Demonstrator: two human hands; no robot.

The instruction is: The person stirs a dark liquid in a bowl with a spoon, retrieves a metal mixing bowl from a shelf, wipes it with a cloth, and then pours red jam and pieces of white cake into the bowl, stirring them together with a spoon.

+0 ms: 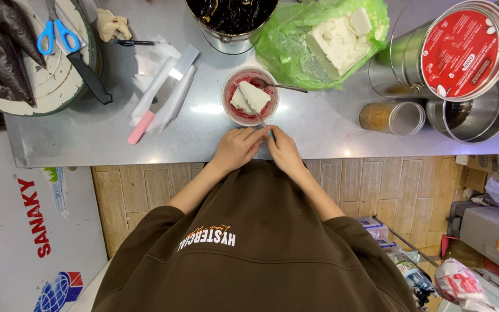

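Two hands meet at the near edge of the steel table, just below a small round bowl. Left hand and right hand are pressed close together, fingers curled around a thin, light-coloured utensil handle that slants up into the bowl. Which hand carries the grip, cannot tell; both are closed about it.

Bowl: inside smeared red-pink, one pale white block sitting in it, tilted. A metal spoon leans on the right rim, handle pointing right.

Behind the bowl, a metal bucket with a dark, glossy filling, partly cut off by the top edge. To its right, a green plastic bag lies open around a large cream-white slab, with a smaller piece on its far corner.

Far right: big metal tin on its side, red lid facing the camera. Just beside it, a steel pot, dark liquid low inside. A clear jar on its side holds a brown-amber substance.

Left: round turntable bearing dark filled piping bags and blue-handled scissors. A black-handled knife overhangs its edge. Between turntable and bowl, a pink-handled spatula lies on clear plastic.
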